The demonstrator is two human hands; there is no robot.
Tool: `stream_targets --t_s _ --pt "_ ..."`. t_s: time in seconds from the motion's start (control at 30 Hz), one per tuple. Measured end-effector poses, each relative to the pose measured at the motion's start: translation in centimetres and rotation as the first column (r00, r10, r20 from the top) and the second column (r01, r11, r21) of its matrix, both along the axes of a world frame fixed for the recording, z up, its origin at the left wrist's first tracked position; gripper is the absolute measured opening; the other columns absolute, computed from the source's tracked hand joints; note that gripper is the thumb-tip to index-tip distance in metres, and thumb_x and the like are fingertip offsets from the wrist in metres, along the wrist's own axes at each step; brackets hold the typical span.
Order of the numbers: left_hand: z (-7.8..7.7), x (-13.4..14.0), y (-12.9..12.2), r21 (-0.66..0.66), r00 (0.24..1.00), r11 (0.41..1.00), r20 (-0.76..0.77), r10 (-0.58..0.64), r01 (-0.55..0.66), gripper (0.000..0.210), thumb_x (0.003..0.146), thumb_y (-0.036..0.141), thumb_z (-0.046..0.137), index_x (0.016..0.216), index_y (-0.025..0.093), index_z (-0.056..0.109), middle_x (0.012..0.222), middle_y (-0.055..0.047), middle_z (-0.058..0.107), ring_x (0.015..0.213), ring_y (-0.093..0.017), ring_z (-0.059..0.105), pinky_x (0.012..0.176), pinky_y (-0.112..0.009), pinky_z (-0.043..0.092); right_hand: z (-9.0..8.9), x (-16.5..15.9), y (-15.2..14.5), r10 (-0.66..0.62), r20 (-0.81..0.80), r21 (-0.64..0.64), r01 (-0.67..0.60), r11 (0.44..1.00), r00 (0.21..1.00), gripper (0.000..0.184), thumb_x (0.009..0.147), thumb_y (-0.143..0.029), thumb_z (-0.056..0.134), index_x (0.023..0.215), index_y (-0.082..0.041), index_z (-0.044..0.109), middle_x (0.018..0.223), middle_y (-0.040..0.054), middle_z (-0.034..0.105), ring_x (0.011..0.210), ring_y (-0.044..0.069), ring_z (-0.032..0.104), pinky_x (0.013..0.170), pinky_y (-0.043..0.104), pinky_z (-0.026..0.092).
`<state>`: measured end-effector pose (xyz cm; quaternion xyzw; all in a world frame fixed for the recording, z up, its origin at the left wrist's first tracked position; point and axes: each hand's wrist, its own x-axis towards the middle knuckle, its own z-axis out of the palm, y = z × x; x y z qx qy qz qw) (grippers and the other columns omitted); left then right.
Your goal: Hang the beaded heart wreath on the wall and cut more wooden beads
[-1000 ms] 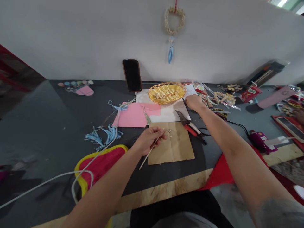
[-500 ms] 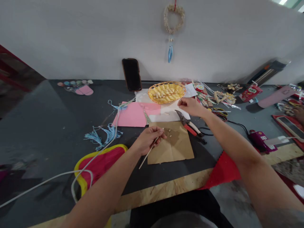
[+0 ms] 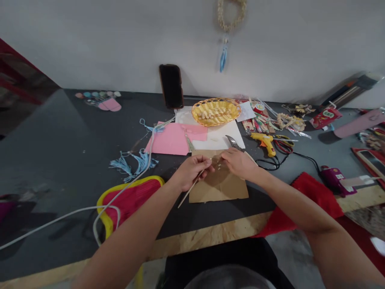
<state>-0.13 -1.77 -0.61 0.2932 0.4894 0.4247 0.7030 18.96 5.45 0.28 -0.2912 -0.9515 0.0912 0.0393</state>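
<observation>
My left hand [image 3: 195,171] is closed round a thin wooden stick [image 3: 189,192], which slants down towards the table's front edge. Facing it, my right hand [image 3: 239,162] hovers over the brown cardboard [image 3: 218,192] with thumb and fingers pinched. Whatever they pinch is too small to make out. Between the two hands, a few tiny pale bits [image 3: 219,166] lie on the cardboard. A pair of pruning shears [image 3: 234,142] is partly covered by my right hand. Behind, a yellow woven basket [image 3: 200,120] holds small pale pieces.
A yellow glue gun [image 3: 264,141] lies right of the shears, by scissors [image 3: 284,143]. Pink paper [image 3: 168,140] and blue tassels [image 3: 134,165] lie left. A phone [image 3: 171,86] leans on the wall. A white cable [image 3: 132,182] crosses a pink-and-yellow pad [image 3: 135,198].
My right hand has come from beside the basket down and towards my left hand, over the cardboard. The glue gun now shows. My left hand still holds the stick.
</observation>
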Motion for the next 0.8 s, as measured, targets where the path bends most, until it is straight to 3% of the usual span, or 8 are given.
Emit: stream_targets --t_s 0.23,0.33,0.47,0.6,0.8 --pt "-0.1 0.1 0.0 0.024 1.000 1.000 -0.012 -0.013 0.013 0.031 0.070 0.036 0.077 0.073 0.016 0.053 0.065 -0.002 0.067 0.040 -0.004 0.043 0.036 -0.016 0.028 0.2 -0.9 0.2 0.024 0.169 0.060 -0.034 0.998 0.985 0.017 0.092 -0.012 0.050 0.099 -0.015 0.066 0.101 0.0101 0.066 0.097 0.021 0.060 0.081 0.029 0.045" --pt "0.0 0.1 0.0 0.016 1.000 1.000 -0.017 0.000 0.001 0.030 0.070 0.035 0.077 0.072 0.015 0.054 0.064 -0.002 0.066 0.040 -0.004 0.043 0.036 -0.015 0.028 0.3 -0.9 0.4 0.032 0.160 0.082 -0.045 0.996 0.987 0.016 0.092 -0.012 0.051 0.098 -0.015 0.066 0.102 0.0118 0.066 0.098 0.022 0.060 0.081 0.030 0.045" --pt "0.2 0.1 -0.1 -0.027 1.000 0.999 -0.021 0.016 -0.017 0.027 0.071 0.034 0.077 0.075 0.014 0.059 0.062 0.000 0.062 0.041 -0.004 0.045 0.036 -0.015 0.028 0.5 0.5 -0.4 -0.048 -0.083 -0.025 0.046 0.999 0.995 0.013 0.093 -0.014 0.050 0.095 -0.014 0.063 0.094 0.0101 0.068 0.091 0.019 0.063 0.080 0.029 0.047" --pt "0.7 0.4 -0.5 -0.046 0.998 0.997 0.000 -0.068 0.068 0.030 0.071 0.034 0.078 0.087 0.012 0.067 0.070 -0.003 0.066 0.044 -0.003 0.045 0.037 -0.014 0.030 0.3 1.8 -2.6 -0.139 -0.381 -0.155 0.085 0.984 0.914 0.008 0.091 -0.017 0.054 0.088 -0.019 0.061 0.087 0.0047 0.071 0.080 0.016 0.065 0.073 0.026 0.048" --pt "1.4 1.4 -1.2 -0.026 0.984 0.984 -0.011 -0.177 0.176 0.034 0.070 0.041 0.078 0.085 0.013 0.068 0.073 -0.003 0.067 0.045 -0.004 0.046 0.037 -0.015 0.035 -0.7 2.0 -4.1 -0.039 -0.492 -0.081 -0.001 0.997 0.870 0.015 0.094 -0.019 0.048 0.086 -0.019 0.061 0.091 0.0095 0.070 0.088 0.019 0.066 0.079 0.032 0.053"
